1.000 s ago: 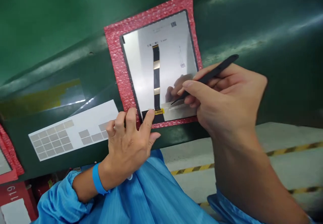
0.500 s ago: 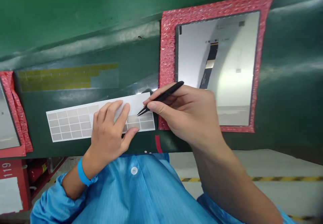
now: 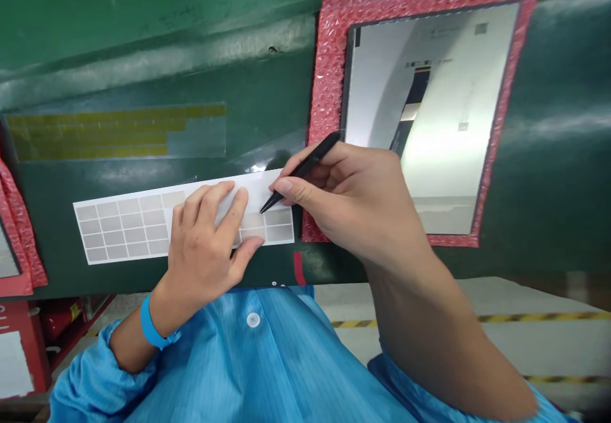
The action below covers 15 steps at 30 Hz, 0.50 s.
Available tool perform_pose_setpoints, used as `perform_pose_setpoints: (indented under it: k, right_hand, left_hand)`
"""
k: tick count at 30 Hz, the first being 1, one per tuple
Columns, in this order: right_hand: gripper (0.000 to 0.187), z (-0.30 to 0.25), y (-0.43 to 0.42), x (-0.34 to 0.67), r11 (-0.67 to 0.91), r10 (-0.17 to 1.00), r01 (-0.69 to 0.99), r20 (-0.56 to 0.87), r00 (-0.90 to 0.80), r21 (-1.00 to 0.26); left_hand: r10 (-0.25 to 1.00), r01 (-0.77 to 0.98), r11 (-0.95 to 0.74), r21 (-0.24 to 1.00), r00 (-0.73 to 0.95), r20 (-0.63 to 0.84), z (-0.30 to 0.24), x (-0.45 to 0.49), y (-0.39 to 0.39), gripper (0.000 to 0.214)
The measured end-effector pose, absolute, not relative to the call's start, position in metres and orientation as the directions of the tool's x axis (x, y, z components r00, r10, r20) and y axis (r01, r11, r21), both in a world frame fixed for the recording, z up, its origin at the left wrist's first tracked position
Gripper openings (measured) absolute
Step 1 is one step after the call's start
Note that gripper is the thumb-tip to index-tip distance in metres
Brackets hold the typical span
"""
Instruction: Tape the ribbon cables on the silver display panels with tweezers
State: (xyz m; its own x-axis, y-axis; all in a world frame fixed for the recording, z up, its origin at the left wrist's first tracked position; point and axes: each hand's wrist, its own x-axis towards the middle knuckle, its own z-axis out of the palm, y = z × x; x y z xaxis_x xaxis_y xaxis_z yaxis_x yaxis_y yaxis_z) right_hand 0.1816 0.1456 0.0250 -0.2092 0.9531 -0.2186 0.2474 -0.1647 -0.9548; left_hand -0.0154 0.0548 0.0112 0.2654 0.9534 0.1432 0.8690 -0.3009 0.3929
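Note:
A white sheet of grey rectangular stickers [image 3: 126, 228] lies on the green table near its front edge. My left hand [image 3: 207, 238] rests on the middle of this sheet with fingers spread, covering part of it. Black tweezers [image 3: 305, 167] are held pen-like in my right hand [image 3: 351, 200]. Their tips touch or hover just over a sticker at the sheet's right part; contact cannot be made out. Behind my right hand, a flat display panel [image 3: 443, 156] with a dark ribbon cable [image 3: 414, 102] lies on pink bubble wrap [image 3: 329, 67].
A clear strip with yellow tape pieces [image 3: 95, 133] lies behind the sheet. More pink bubble wrap [image 3: 19, 232] with a panel is at the left edge. A short red tape mark [image 3: 298, 268] sits by the table's front edge. A red cabinet [image 3: 19, 346] stands below left.
The tweezer tips, slightly apart before, now look pressed together at nearly the same sticker. My left hand stays on the sheet. The camera view has shifted a little.

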Motion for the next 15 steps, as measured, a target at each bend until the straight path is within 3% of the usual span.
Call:
perform_pose_setpoints:
  k: [5, 10, 15]
  right_hand:
    - [0.015, 0.0270, 0.1468, 0.1823, -0.186, 0.933, 0.244, -0.249, -0.259, -0.952]
    - [0.015, 0.0250, 0.1449, 0.1826, -0.204, 0.951, 0.195, -0.242, -0.194, -0.959]
    - [0.015, 0.0240, 0.1444, 0.1808, -0.151, 0.955, 0.258, -0.208, -0.210, -0.954]
  left_hand:
    - [0.954, 0.869, -0.299, 0.395, 0.263, 0.143, 0.0123, -0.0153, 0.0544, 0.059]
    - [0.954, 0.868, -0.299, 0.397, 0.265, 0.140, 0.0125, -0.0155, 0.0550, 0.059]
    - [0.954, 0.871, -0.298, 0.390, 0.266, 0.135, 0.0122, -0.0152, 0.0556, 0.059]
